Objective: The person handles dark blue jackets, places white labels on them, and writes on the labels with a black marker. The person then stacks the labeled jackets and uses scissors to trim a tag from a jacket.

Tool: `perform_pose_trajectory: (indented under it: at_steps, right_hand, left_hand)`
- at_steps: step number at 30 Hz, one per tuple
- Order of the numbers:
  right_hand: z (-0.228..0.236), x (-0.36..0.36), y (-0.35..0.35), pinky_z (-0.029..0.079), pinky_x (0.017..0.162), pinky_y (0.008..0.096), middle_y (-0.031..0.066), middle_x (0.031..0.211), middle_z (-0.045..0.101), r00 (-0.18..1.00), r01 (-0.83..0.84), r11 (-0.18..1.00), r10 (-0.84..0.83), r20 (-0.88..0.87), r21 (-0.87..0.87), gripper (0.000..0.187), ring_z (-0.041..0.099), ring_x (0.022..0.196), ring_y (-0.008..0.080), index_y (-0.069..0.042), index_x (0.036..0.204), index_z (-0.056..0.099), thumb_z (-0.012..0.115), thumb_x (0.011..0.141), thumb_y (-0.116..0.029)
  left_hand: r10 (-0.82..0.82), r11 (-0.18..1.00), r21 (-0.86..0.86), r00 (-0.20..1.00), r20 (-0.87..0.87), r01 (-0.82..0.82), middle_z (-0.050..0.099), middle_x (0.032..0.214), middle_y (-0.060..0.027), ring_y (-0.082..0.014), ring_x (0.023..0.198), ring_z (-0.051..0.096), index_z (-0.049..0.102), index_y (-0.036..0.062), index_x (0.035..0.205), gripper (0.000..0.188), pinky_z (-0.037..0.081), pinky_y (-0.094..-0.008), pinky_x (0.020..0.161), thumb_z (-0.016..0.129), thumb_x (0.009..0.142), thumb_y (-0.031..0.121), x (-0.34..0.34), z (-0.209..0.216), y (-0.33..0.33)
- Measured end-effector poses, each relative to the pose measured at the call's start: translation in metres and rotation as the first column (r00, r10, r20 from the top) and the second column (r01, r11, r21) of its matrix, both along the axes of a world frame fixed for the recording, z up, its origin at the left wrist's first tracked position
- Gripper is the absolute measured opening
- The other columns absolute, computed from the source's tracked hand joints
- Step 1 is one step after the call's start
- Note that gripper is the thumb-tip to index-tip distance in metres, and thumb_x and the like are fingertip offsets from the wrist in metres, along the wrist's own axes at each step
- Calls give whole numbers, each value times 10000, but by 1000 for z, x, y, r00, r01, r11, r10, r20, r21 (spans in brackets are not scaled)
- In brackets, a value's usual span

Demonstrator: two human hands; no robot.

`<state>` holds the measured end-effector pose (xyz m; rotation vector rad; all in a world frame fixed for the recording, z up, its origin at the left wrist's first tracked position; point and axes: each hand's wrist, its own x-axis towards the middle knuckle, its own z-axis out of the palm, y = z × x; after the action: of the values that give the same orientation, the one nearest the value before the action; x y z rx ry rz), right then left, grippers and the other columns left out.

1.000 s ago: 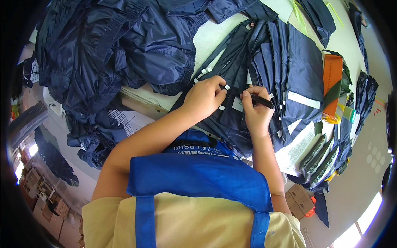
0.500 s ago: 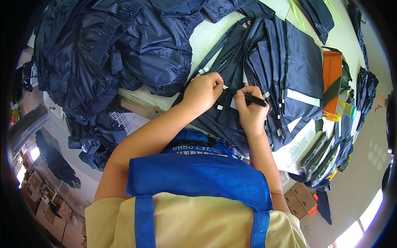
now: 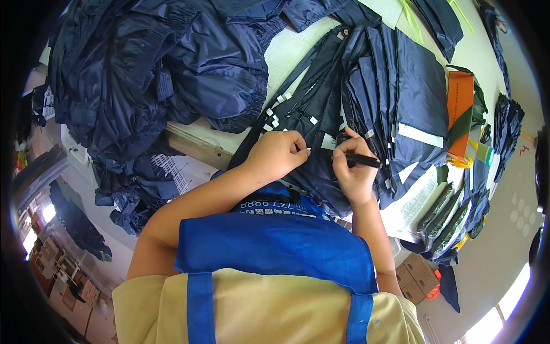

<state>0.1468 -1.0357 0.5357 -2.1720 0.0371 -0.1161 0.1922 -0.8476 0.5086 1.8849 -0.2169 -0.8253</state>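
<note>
Dark navy and black fabric pieces lie overlapped in front of me, with small white labels along their edges. My left hand is closed in a pinch on one small white label near the lower part of these pieces. Just to its right, my right hand grips a black marker pen, which lies slantwise across the fingers. The pen's tip end points toward the pinched label; whether it touches cannot be made out.
A big heap of shiny navy garments covers the table's left side. To the right stand an orange box, a tape roll and several bagged dark packets. Printed paper lies beside the packets. Cardboard boxes sit beyond, lower right.
Both hands have come nearer to me along the fabric. My left hand has let go of one white label and now pinches a nearer one. The pen stays in my right hand.
</note>
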Motion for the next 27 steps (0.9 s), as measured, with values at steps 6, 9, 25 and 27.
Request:
perform_pose_trajectory:
  at_steps: [6,9,25,27]
  right_hand:
    - [4,0,6,462,953,462,47,600,557,992,-87,993,94,84,-84,128,573,577,240,-64,711,560,682,702,-26]
    - [1,-1,6,465,947,466,48,604,559,990,-101,991,109,89,-88,134,574,577,241,-64,711,555,683,704,-25]
    - [-3,-2,6,473,932,462,51,618,574,989,-104,987,116,95,-121,148,593,594,247,-61,718,554,698,697,-33]
    - [-4,-2,6,474,935,454,56,627,575,990,-86,989,98,98,-122,143,599,609,251,-57,720,556,695,702,-28]
  left_hand:
    - [42,998,-50,997,-70,-46,649,627,-60,-106,536,595,647,-19,850,147,431,-255,508,628,814,122,-3,-10,1]
    - [29,999,-10,994,-110,-31,643,628,-59,-99,531,581,646,-26,857,164,424,-250,501,626,824,133,-3,-8,0]
    - [134,973,-140,941,-310,-185,589,614,-23,-64,539,526,622,-18,837,106,389,-224,495,589,869,78,-10,-15,-3]
    - [133,975,-132,944,-303,-180,596,619,-29,-62,546,532,623,-14,839,102,397,-227,501,587,870,76,-10,-13,-3]
